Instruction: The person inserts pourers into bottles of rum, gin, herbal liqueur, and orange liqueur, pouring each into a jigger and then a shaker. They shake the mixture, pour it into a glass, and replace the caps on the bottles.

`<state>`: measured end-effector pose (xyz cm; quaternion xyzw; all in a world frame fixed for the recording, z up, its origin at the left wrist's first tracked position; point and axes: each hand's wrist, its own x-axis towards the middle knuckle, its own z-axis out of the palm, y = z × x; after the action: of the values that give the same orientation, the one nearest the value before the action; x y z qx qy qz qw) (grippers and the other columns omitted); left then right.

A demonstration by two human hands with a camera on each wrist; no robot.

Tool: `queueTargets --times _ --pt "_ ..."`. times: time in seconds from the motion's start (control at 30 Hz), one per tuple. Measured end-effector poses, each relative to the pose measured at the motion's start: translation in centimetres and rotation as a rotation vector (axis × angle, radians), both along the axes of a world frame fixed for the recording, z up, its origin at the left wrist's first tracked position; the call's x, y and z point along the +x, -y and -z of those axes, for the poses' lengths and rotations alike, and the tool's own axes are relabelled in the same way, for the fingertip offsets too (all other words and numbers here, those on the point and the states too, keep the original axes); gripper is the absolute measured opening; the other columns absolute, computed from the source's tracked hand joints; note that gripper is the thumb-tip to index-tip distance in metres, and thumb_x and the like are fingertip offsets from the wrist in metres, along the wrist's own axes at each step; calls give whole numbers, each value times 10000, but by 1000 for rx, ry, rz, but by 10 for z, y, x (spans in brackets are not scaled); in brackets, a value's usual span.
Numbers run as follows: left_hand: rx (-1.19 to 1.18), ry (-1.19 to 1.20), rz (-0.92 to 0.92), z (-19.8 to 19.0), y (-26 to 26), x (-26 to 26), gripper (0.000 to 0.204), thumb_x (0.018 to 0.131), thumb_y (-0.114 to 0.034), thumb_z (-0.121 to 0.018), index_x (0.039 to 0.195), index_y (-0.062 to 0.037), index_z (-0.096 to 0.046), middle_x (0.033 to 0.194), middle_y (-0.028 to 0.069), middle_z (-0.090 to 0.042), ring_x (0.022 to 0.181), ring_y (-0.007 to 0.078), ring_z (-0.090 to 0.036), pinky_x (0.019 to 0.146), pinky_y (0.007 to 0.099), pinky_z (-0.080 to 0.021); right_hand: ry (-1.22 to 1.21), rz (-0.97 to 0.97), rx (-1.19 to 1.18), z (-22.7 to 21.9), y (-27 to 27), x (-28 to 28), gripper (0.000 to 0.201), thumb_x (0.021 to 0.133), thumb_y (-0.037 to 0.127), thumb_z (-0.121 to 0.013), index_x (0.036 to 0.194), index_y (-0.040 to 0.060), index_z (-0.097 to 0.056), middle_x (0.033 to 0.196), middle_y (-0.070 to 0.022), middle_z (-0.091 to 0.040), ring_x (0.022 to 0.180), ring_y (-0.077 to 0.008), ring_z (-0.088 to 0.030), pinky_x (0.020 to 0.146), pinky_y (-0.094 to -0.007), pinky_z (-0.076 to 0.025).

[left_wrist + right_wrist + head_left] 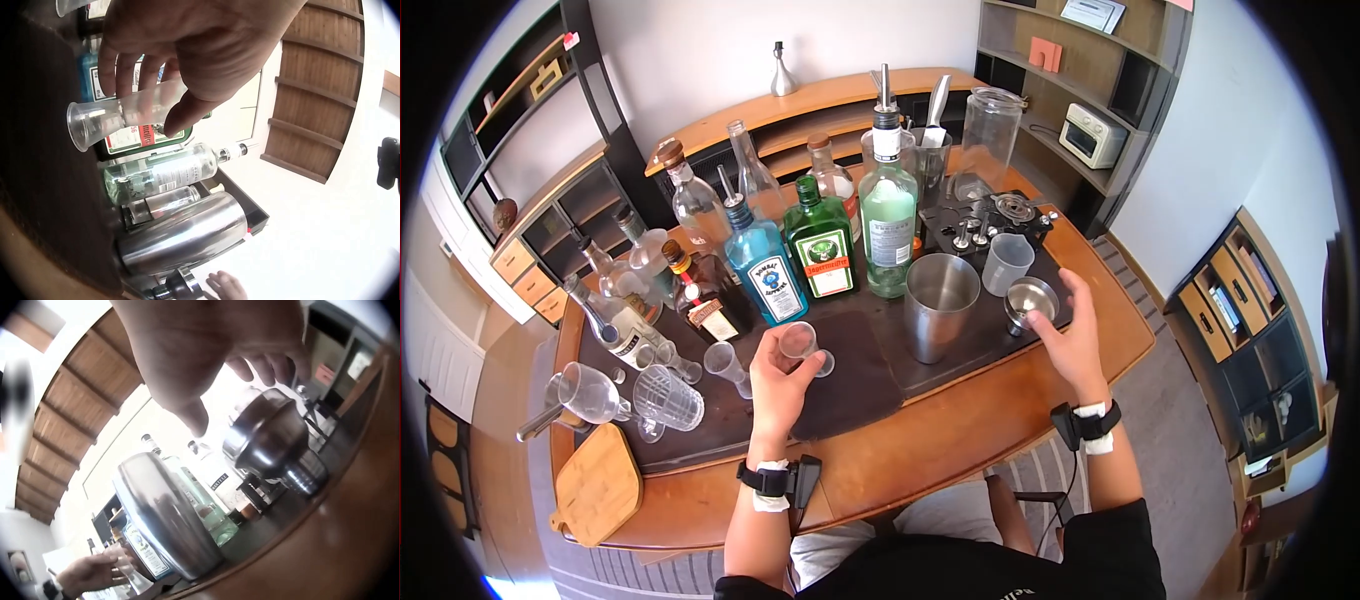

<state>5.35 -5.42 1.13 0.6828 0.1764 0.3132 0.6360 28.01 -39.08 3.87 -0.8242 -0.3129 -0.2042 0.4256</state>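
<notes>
In front of the green bottle (825, 235) and the blue bottle (768, 270), at the dark mat (855, 365) on the tabletop (970, 420), I'm having the left grip (778, 385) hold a clear double-ended measuring cup (798, 338). Its long axis is running close to upright, roughly in line with the bottles, one flared mouth facing up and the other facing down towards the mat; whether the lower rim is touching, I'm not managing to tell. The left fingers are curling round one side, the thumb lying opposite, and that forearm is extending forward from the near edge. Over on the right, a metal bowl-shaped piece (1032, 297) is standing beside the steel tumbler (938, 325), its wide mouth pointing up, its narrow end down. I'm seeing the right grip (1070, 335) hovering just beside it, thumb and fingers spreading apart, holding nothing; the right wrist view is showing a gap at the thumb.
</notes>
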Motion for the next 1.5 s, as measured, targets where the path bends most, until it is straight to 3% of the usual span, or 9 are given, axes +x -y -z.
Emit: queueTargets --times 0.13,0.23,0.5,0.8,0.93,1.17,1.3,1.33,1.5 --pt "8 -19 -2 2 2 0 386 861 22 -777 1208 10 -608 1121 66 -693 1038 123 -665 917 287 -548 -155 -278 272 -39 -34 -41 607 879 137 -772 1403 -1 -499 1354 -137 -556 1286 -247 -547 1084 -396 -432" --pt "12 -37 0 0 3 1 379 856 19 -781 1195 6 -612 1109 61 -696 1032 123 -666 917 288 -548 -230 -452 245 -50 -69 -58 813 833 188 -842 1487 17 -391 1419 -165 -523 1346 -281 -515 1115 -411 -418" --pt "3 -37 14 4 5 0 367 842 11 -794 1167 -24 -626 1095 46 -706 1035 130 -676 934 313 -552 -150 -361 115 -46 -114 -39 953 743 146 -894 1512 36 -341 1391 -248 -520 1327 -335 -528 1093 -421 -441" --pt "15 -54 -3 4 2 0 371 841 -27 -807 1170 -38 -636 1091 39 -720 1024 128 -683 945 316 -532 -329 -297 46 -64 -85 -21 946 760 163 -887 1528 59 -344 1471 -217 -495 1400 -331 -483 1127 -419 -424" --pt "26 -72 -13 3 1 -1 376 830 -35 -817 1160 -40 -639 1074 35 -724 1013 128 -684 939 317 -530 -158 -332 -102 -58 -80 -20 946 773 174 -886 1538 54 -344 1541 -199 -444 1439 -322 -439 1172 -407 -373" --pt "47 -89 -9 5 2 -1 385 814 -57 -833 1134 -51 -620 1033 21 -710 989 130 -673 936 331 -526 -196 -351 -69 -54 -77 -20 963 759 172 -896 1537 32 -346 1544 -186 -444 1430 -317 -444 1179 -404 -363" --pt "67 -104 -27 9 -2 -1 414 802 -80 -843 1148 -64 -617 1030 35 -705 991 153 -675 944 369 -522 111 -287 -27 -53 -74 -22 892 743 161 -896 1491 29 -428 1495 -195 -475 1390 -342 -476 1163 -412 -375" --pt "65 -90 -23 11 -2 -1 433 802 -95 -842 1172 -66 -618 1042 42 -709 1001 171 -681 951 386 -521 177 -273 49 -59 -75 -30 717 787 115 -841 1416 17 -510 1429 -199 -524 1345 -365 -515 1136 -430 -399" --pt "127 -138 -25 9 -1 -2 486 803 -121 -840 1226 -61 -609 1109 57 -717 1046 194 -685 965 383 -515 301 -316 133 -82 -81 -56 382 848 13 -706 1220 -14 -621 1328 -196 -597 1273 -374 -576 1087 -442 -442"
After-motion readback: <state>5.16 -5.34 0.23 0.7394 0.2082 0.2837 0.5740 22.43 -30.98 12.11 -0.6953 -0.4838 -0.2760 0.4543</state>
